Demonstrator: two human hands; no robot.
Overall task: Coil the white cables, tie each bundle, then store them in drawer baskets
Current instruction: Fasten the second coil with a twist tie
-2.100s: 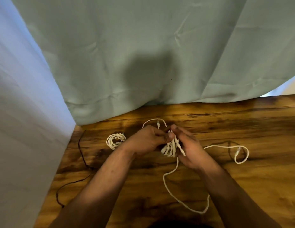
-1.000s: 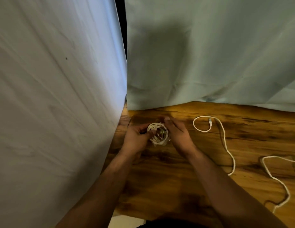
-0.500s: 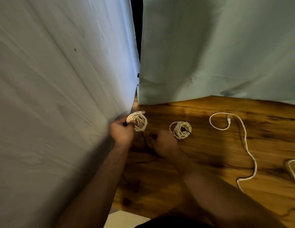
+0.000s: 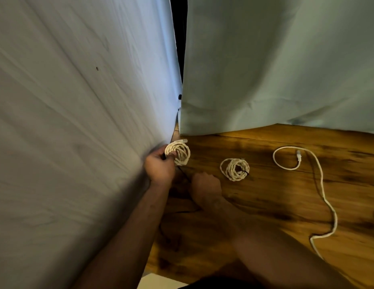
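wooden table [image 4: 286, 195] bearing a coiled cable [image 4: 226, 170], pale curtains [image 4: 265, 59] behind.

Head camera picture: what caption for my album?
Left hand holds one coiled cable; another coil and a loose cable lie on the table.

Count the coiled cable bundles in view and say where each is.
2. The first bundle is gripped in the left hand beside the curtain; the second bundle lies on the table, just right of the right hand. More may sit out of frame.
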